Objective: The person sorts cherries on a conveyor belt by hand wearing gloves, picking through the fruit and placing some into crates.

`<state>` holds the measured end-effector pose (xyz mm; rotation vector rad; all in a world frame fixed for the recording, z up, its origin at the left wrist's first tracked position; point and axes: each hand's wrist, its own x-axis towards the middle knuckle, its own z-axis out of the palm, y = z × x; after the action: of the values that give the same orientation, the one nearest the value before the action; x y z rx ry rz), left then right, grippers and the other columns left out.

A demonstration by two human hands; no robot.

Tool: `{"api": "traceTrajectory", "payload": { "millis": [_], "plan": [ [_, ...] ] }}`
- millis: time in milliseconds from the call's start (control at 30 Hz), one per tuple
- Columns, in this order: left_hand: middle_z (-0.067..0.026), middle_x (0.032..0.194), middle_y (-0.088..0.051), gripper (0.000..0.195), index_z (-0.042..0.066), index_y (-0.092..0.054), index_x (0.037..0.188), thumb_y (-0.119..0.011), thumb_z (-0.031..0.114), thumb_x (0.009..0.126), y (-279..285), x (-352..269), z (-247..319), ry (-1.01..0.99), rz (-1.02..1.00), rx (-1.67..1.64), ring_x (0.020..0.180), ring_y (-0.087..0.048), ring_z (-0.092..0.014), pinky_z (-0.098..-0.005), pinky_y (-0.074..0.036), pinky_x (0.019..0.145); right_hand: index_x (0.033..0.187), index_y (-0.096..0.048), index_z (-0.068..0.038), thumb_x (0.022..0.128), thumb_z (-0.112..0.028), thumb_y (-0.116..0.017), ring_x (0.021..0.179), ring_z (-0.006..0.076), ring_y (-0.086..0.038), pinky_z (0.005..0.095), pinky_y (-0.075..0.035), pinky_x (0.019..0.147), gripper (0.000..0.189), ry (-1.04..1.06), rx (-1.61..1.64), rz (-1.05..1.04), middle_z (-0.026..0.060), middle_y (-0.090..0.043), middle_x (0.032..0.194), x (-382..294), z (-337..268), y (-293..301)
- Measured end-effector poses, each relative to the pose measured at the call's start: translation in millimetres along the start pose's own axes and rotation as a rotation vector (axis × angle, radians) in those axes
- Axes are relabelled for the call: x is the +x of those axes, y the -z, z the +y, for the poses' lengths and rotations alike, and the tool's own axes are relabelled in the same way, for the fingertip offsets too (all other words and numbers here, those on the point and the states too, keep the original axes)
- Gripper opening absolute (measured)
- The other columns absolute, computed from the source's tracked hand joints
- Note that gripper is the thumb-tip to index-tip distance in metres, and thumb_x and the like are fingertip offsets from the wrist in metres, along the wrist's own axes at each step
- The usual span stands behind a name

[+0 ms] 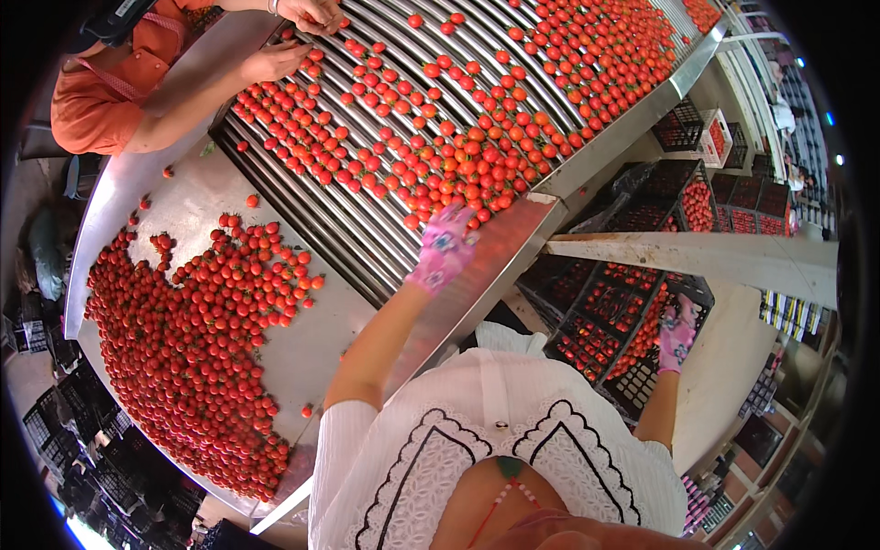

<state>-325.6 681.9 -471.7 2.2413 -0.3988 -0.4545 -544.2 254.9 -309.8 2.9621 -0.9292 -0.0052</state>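
Note:
My left hand (445, 251), in a pink floral glove, lies over the near edge of a metal roller conveyor (323, 234). Its fingers and thumb are apart and touch the edge of a cluster of red cherry tomatoes (467, 161). Low on the right, my right hand (677, 335), gloved alike, is at a black plastic crate (636, 385) partly filled with cherry tomatoes. Whether its fingers grip the crate or something in it cannot be made out.
A large heap of cherry tomatoes (199, 337) covers part of the steel table (323, 344) at left. Across the conveyor, a person in orange (103, 106) has both hands over the tomatoes. A pale beam (687, 258) juts across stacked crates (612, 295) at right.

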Motion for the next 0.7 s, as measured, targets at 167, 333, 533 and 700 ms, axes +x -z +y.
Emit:
{"api": "traceTrajectory", "payload": {
  "millis": [167,333,533,700],
  "plan": [
    [-0.0153,0.147,-0.034,0.055,0.025,-0.042,0.138,-0.058,0.029,0.085,-11,117,66,-0.104,-0.077,0.321,0.132,-0.033,-0.044,-0.0531,-0.033,0.105,0.112,-0.06,-0.007,0.088,-0.014,-0.056,0.101,0.0339,-0.058,0.0361,-0.048,0.087,0.026,0.379,0.213,-0.127,0.0146,-0.061,0.11,4,-107,-51],
    [-0.0168,0.127,-0.053,0.045,0.019,-0.055,0.124,-0.057,0.014,0.08,1,130,-6,0.052,0.201,-0.057,0.116,-0.05,-0.039,-0.0459,-0.044,0.096,0.102,-0.063,-0.005,0.083,-0.003,-0.056,0.07,0.0122,-0.052,0.0245,-0.041,0.064,0.02,0.299,0.794,-0.434,0.0026,-0.054,0.074,72,-210,-40],
    [-0.0159,0.115,-0.059,0.041,0.015,-0.059,0.118,-0.056,0.005,0.078,1,100,-50,0.104,0.206,-0.099,0.109,-0.055,-0.036,-0.0425,-0.045,0.094,0.106,-0.063,-0.009,0.087,-0.014,-0.055,0.078,0.0271,-0.066,0.0351,-0.052,0.066,0.021,1.204,0.681,-0.468,0.0105,-0.065,0.093,146,-337,-101],
    [-0.0142,0.118,-0.059,0.04,0.016,-0.06,0.117,-0.057,0.005,0.078,11,104,-43,0.108,0.217,-0.096,0.11,-0.054,-0.035,-0.0428,-0.046,0.093,0.097,-0.059,-0.009,0.089,-0.015,-0.047,0.068,0.0282,-0.064,0.0405,-0.048,0.054,0.015,1.416,-0.121,-0.38,0.0116,-0.06,0.087,146,-356,-155]
  ]
}}
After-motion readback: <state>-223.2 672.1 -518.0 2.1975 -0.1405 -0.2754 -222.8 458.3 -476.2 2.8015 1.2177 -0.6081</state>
